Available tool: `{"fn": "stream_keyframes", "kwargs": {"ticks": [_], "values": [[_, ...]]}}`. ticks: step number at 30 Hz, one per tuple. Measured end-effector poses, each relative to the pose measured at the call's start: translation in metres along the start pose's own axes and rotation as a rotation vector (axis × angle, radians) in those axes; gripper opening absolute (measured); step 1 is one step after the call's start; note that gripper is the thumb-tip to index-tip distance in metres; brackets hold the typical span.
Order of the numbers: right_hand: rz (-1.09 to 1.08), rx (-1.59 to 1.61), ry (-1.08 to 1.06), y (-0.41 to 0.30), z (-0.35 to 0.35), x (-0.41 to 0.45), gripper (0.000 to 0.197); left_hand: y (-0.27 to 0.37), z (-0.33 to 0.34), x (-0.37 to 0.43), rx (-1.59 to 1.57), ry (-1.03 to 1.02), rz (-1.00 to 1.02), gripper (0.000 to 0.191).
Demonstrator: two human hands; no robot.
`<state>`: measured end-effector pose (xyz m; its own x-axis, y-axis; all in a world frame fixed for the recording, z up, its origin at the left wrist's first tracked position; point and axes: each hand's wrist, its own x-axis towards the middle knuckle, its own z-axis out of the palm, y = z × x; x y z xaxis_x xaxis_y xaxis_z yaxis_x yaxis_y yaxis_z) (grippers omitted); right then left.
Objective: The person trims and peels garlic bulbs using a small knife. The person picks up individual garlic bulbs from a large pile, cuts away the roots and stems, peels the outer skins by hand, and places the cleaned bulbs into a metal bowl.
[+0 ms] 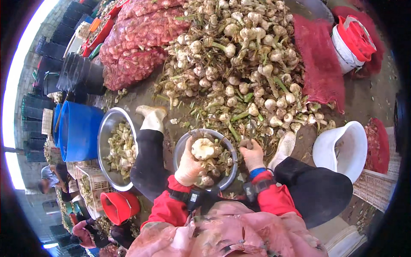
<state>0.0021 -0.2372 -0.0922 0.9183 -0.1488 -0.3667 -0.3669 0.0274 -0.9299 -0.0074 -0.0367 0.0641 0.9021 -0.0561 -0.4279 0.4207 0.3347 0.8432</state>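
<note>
My left hand (188, 165), in a pale glove, holds a large garlic bulb (204, 149) with its cut, whitish face up. It is above a metal basin (235, 160) between my legs, where more garlic bulbs (207, 180) lie. To the right of the basin, my right hand (252, 155), also gloved, grips a small tool (251, 133) by its handle; its thin dark blade points away from me, its exact kind unclear. Past both hands spreads a big heap of garlic with stems (231, 77), with cut green stalks and skins at its near edge.
A steel bowl of trimmed garlic (103, 151), a blue barrel (80, 131) and a red bucket (120, 207) stand left. Filled red mesh sacks (138, 41) lie at upper left. A white bucket (351, 151) stands right. Other people (53, 180) sit at far left.
</note>
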Motion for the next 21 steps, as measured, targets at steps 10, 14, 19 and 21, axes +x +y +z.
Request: {"fn": "stream_keyframes", "kwargs": {"ticks": [10, 14, 19, 21], "values": [[-0.595, -0.619, -0.398, -0.091, 0.018, -0.025, 0.016, -0.012, -0.007, 0.011, 0.42, -0.132, 0.115, 0.096], [-0.582, -0.703, -0.388, -0.086, 0.016, -0.03, 0.015, -0.017, 0.001, 0.003, 0.251, -0.165, 0.102, 0.087], [-0.555, -0.683, -0.35, -0.058, 0.012, -0.023, 0.016, -0.034, 0.002, 0.002, 0.382, -0.049, 0.063, 0.084], [-0.537, -0.622, -0.334, -0.051, 0.017, -0.027, 0.015, -0.041, 0.004, -0.004, 0.535, 0.092, 0.101, 0.072]]}}
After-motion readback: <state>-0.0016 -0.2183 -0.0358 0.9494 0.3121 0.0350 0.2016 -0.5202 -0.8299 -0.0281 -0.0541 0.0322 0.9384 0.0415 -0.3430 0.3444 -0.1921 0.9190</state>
